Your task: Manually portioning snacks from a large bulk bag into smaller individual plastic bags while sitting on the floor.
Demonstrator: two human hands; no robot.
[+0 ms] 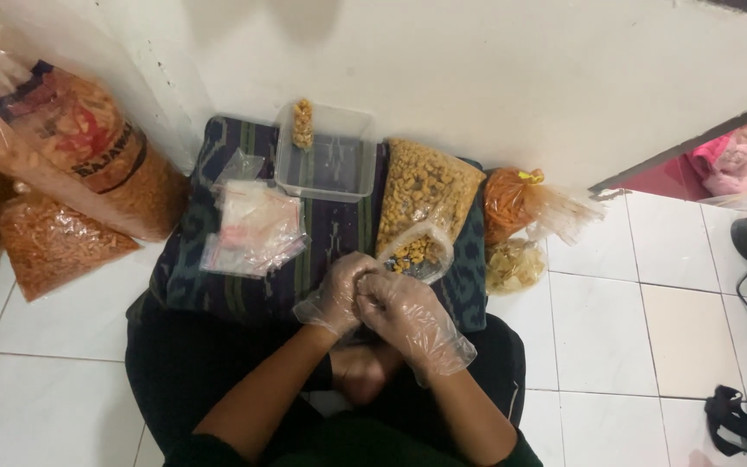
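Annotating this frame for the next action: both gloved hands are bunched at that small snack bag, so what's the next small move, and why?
Probably twist the neck shut. Both gloved hands, left hand and right hand, are pinched together at the mouth of the small clear bag, which already holds yellow snacks. One filled packet sits in the clear tub.

A tub (326, 164) sits between a bag stack (254, 229) and a snack bag (421, 195).
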